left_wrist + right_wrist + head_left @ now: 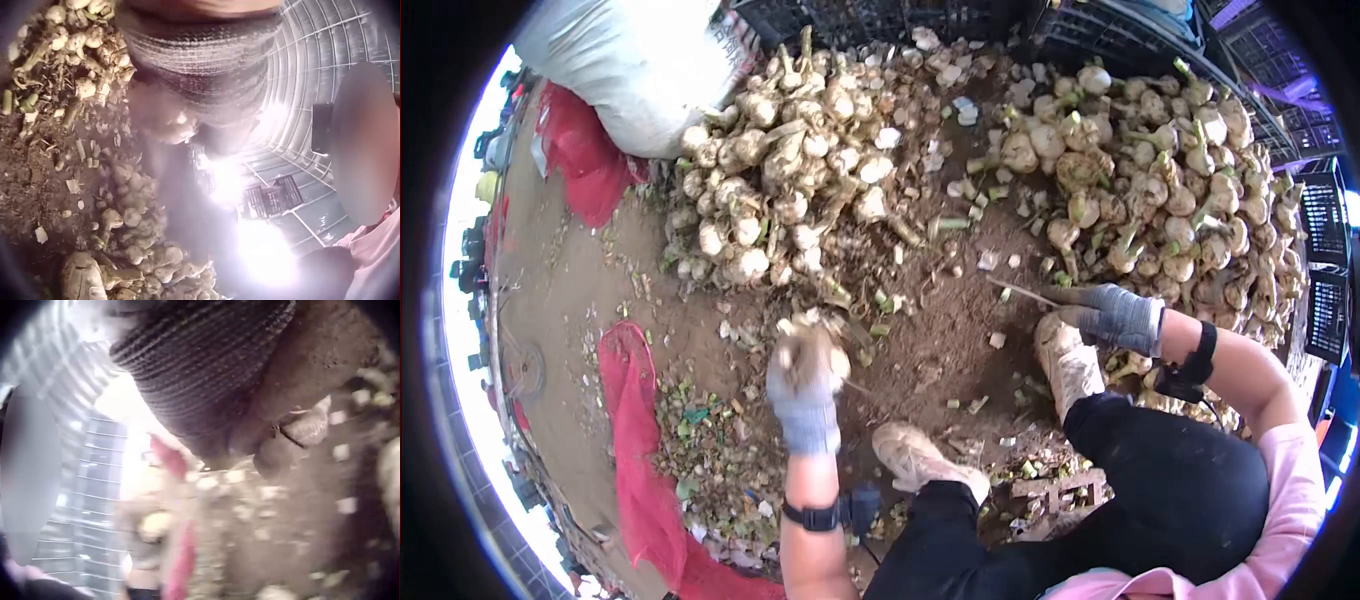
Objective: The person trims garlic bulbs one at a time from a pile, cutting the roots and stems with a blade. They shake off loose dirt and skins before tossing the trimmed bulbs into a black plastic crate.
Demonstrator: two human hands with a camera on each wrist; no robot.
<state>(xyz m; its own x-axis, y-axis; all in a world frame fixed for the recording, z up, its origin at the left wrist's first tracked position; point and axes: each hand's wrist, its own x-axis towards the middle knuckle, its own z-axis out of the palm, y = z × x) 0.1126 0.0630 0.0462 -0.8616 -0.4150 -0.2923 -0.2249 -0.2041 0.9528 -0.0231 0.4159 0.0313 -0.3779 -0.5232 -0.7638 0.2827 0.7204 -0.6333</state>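
Observation:
My left hand [805,400], in a grey knit glove, grips a garlic bulb [828,352] at the near edge of the left heap of garlic [785,160]. Motion blurs this hand and the bulb. In the left wrist view the glove [200,81] fills the top, with a pale bulb [178,129] at its fingers. My right hand [1120,318], gloved too, holds a knife [1022,291], its thin blade pointing left over the soil. It is beside the right heap of garlic [1160,190], above a shoe [1068,365]. The ribbed glove [206,375] hides the knife handle in the right wrist view.
Cut stems [948,225] and peelings litter the soil between the heaps. A white sack [640,70] and red netting [635,440] lie at left. Black crates [1325,220] stand at the right and back. A second shoe [915,455] is near the left hand.

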